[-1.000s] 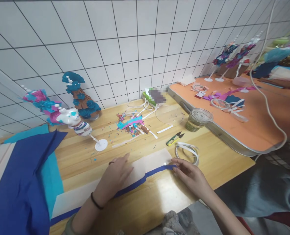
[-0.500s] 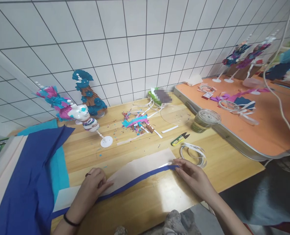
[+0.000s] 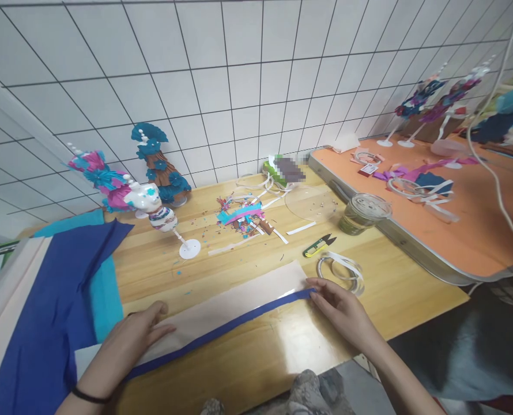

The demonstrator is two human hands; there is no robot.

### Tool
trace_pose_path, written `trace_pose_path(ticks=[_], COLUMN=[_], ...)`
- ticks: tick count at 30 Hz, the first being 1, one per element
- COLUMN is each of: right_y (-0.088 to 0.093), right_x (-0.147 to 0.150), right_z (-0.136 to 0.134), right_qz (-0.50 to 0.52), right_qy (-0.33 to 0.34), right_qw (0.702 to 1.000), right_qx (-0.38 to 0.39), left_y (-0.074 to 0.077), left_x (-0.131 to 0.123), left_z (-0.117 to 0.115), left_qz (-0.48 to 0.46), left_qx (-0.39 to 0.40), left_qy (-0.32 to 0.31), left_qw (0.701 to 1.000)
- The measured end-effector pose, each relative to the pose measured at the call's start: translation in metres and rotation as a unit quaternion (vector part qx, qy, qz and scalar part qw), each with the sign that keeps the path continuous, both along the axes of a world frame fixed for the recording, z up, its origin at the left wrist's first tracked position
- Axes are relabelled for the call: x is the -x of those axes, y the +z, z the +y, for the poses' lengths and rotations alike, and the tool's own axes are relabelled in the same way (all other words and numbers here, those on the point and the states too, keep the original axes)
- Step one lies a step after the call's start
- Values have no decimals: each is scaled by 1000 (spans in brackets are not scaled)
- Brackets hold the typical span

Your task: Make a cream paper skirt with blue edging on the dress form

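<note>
A long pale-pink paper strip [image 3: 239,307] with a dark blue strip [image 3: 230,327] along its near edge lies slantwise on the wooden table. My right hand [image 3: 338,311] pinches the strip's right end between thumb and fingers. Toward the other end, my left hand [image 3: 138,340] rests over the paper, thumb and forefinger apart; part of the strip is hidden beneath it. Just beyond my right hand are a roll of double-sided tape [image 3: 338,274] with loose white ends and yellow-green thread snips [image 3: 319,246].
Blue crepe paper [image 3: 61,294] drapes over the left side. A decorated figure on a stand [image 3: 190,249] and a teal-brown one [image 3: 161,167] stand behind. Coloured scraps [image 3: 243,216] lie mid-table. At right are a lidded plastic cup [image 3: 362,213] and an orange-topped table [image 3: 472,222].
My left hand has slid left along the strip, and its fingers have spread. The strip now lies straighter. My right hand stays at the right end.
</note>
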State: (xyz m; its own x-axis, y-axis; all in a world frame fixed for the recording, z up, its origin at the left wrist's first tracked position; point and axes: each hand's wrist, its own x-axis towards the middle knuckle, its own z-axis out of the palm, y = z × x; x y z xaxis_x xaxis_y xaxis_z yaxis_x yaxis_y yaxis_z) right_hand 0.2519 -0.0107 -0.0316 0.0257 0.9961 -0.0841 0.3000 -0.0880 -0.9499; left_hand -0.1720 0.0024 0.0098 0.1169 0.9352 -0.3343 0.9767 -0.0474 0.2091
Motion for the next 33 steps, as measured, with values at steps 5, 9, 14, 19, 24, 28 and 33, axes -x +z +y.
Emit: trace_pose_path(ticks=[5,9,14,19,24,28,33], right_y=[3,5,8,10,13,16,14], right_x=[-1,-1,0,1,2,4,6], right_z=[0,0,0,0,-4,-3,1], right_qz=[-29,-38,-51,-20,-66,-155,-124], right_qy=[8,10,6,0,14,37,50], right_qw=[1000,999,999,1000,997,981,986], right_qx=[1,2,0,-9,-41,-112,-95], left_y=[21,26,2,-18,-19,-16,-13], left_x=[-34,-116,-192,-200,-195,-195,-192], left_z=[10,13,20,27,25,24,25], left_qz=[13,-185,-280,-224,-181,-134,-81], left_qx=[-118,-113,-63,-77,-85,-74,-64], left_qy=[-37,-66,-74,-66,-88,-117,-129], left_qw=[992,974,955,969,976,981,986])
